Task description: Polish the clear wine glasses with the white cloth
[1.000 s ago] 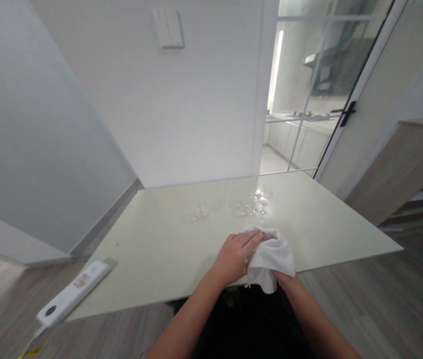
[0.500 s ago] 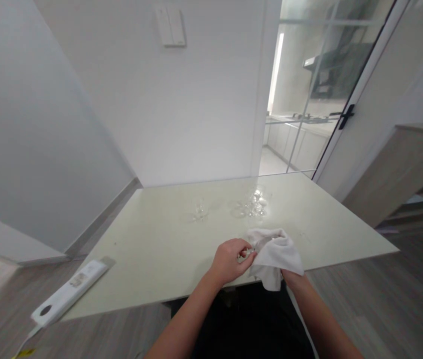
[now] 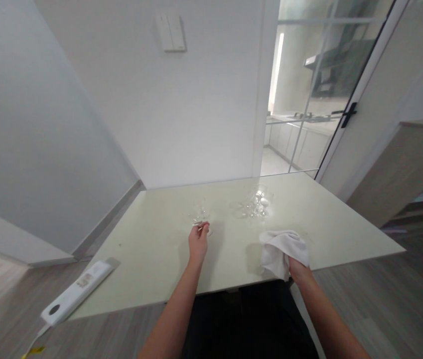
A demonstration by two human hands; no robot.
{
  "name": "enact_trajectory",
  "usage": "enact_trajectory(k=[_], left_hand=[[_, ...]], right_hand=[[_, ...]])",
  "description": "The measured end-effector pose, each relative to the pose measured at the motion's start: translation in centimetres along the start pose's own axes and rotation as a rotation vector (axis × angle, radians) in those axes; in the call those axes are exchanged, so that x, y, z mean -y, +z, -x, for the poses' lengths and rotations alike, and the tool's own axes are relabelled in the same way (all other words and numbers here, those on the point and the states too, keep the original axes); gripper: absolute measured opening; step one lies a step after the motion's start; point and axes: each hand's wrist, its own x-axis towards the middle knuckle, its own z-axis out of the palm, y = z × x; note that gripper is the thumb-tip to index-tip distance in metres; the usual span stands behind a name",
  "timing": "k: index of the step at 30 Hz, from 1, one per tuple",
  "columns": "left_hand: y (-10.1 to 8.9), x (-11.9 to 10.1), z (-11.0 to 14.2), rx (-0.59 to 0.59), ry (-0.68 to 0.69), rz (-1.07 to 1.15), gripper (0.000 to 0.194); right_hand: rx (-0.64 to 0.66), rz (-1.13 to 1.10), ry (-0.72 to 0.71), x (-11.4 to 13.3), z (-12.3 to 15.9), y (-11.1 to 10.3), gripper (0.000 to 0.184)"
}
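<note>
Keep the clear glass [image 3: 199,218] upright and support it low, near its foot, so it meets the tabletop [image 3: 151,259] without tipping. The left hand [image 3: 198,243] has its fingers pinched on that glass at their tips; more clear glasses [image 3: 253,204] stand beyond and to the right. The right hand [image 3: 298,269] fingers are closed on a white cloth [image 3: 284,248], held just above the tabletop's near edge.

The left hand [image 3: 198,243] reaches forward at frame centre, arm outstretched, fingertips pinched together. The right hand [image 3: 298,269] sits lower right, fingers closed, forearm running to the bottom edge.
</note>
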Motion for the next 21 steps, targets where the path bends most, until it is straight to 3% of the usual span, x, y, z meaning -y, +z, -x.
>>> enact_trajectory(k=[2,6,10,15,18,21], left_hand=[[-1.4,1.3,-1.4,-0.098,-0.018,-0.05,0.029],[-3.0,3.0,-3.2,-0.178,-0.051,-0.143,0.026],[-3.2,3.9,-4.5,-0.189,-0.097,-0.198,0.022],[-3.2,3.3,-5.7,-0.175,-0.142,-0.265,0.016],[-3.2,2.5,-5.3,-0.184,-0.155,-0.298,0.033],[-2.7,1.6,-3.1,-0.313,-0.126,-0.334,0.046]], right_hand=[[-0.085,-0.024,0.037,-2.2,0.0,-0.7,0.04],[-0.098,-0.002,0.071,-4.4,-0.1,-1.1,0.044],[-0.096,-0.02,0.101,-3.4,-0.2,-0.9,0.05],[-0.039,-0.002,0.178,-1.1,-0.2,-1.1,0.057],[0.003,-0.003,0.181,-0.7,-0.2,-1.0,0.052],[-0.008,0.001,0.152,-1.2,-0.1,-1.0,0.049]])
